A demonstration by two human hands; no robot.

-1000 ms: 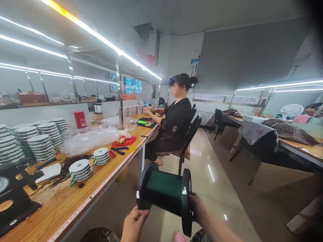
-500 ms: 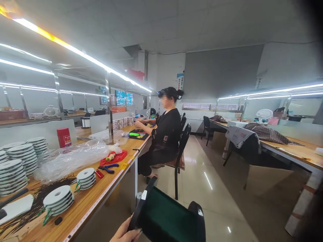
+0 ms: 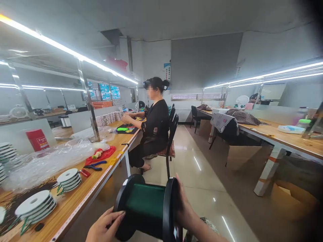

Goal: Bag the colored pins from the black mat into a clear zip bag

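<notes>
A large spool (image 3: 145, 203) wound with dark green line and fitted with black end flanges is held at the lower middle of the view, its axis roughly level. My left hand (image 3: 106, 224) is closed on the rim of the left flange, thumb and fingers together at the edge. Against the outer face of the right flange lies my right hand (image 3: 185, 208); most of its fingers are hidden behind the spool. On the bench to the left are small stacked white spools (image 3: 69, 179) with green ends, and a nearer white stack (image 3: 36, 206).
The wooden bench (image 3: 75, 208) holds blue-handled pliers (image 3: 95, 165), a red bag (image 3: 107, 154), clear plastic wrap (image 3: 52, 164) and a red packet (image 3: 37, 140). A co-worker (image 3: 156, 124) sits further along on a black chair (image 3: 173, 137). Another table (image 3: 297, 141) stands right, past a tiled aisle.
My right hand has come into view on the spool's right flange. The spool has turned more level and shifted left. My view has swung right, moving the bench leftward.
</notes>
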